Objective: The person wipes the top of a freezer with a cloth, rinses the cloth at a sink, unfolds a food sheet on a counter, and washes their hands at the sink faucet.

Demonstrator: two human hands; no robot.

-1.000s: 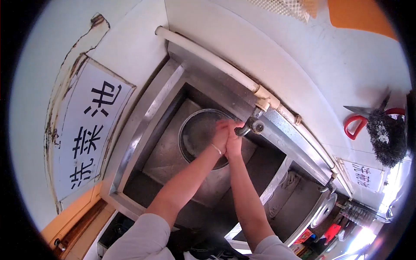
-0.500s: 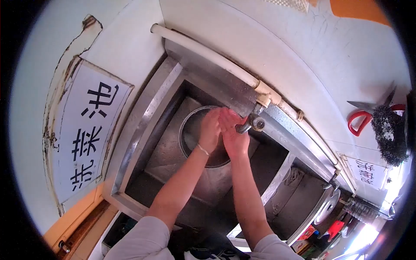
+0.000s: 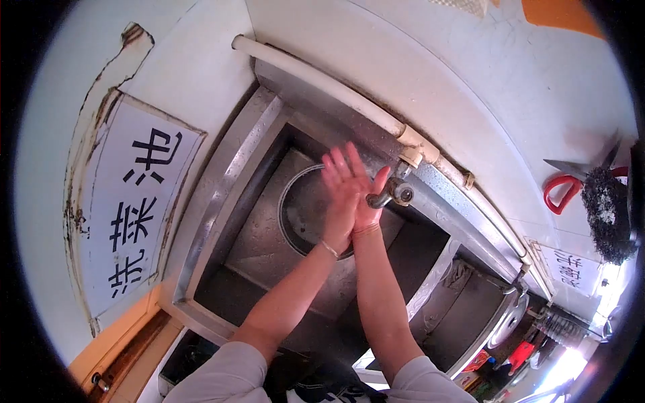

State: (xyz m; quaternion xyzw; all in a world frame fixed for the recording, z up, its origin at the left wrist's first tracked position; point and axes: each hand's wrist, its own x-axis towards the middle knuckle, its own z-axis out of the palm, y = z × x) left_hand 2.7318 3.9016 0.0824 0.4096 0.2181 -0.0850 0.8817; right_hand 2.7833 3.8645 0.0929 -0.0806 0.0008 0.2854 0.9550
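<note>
My left hand (image 3: 341, 211), with a thin band at its wrist, presses against the palm of my right hand; its fingers are hard to tell apart. The fingers of my right hand (image 3: 359, 185) are stretched out and spread, palm up and thumb out toward the tap. Both hands are above a steel sink (image 3: 259, 232), in which a round basin-like shape (image 3: 295, 215) shows partly behind them. The metal tap (image 3: 401, 193) is just right of my right hand, its spout close to the palm. Nothing shows between the hands.
A pale pipe (image 3: 322, 84) runs along the wall behind the sink. A second sink (image 3: 447, 309) stands at the right. Red-handled scissors (image 3: 563, 193) and a dark scouring pad (image 3: 605, 215) hang on the right wall. A sign (image 3: 138, 208) is at the left.
My hands were close together near the spout. Now the right fingers point up and spread, the thumb is out, and my left hand has slid down toward the right wrist.
</note>
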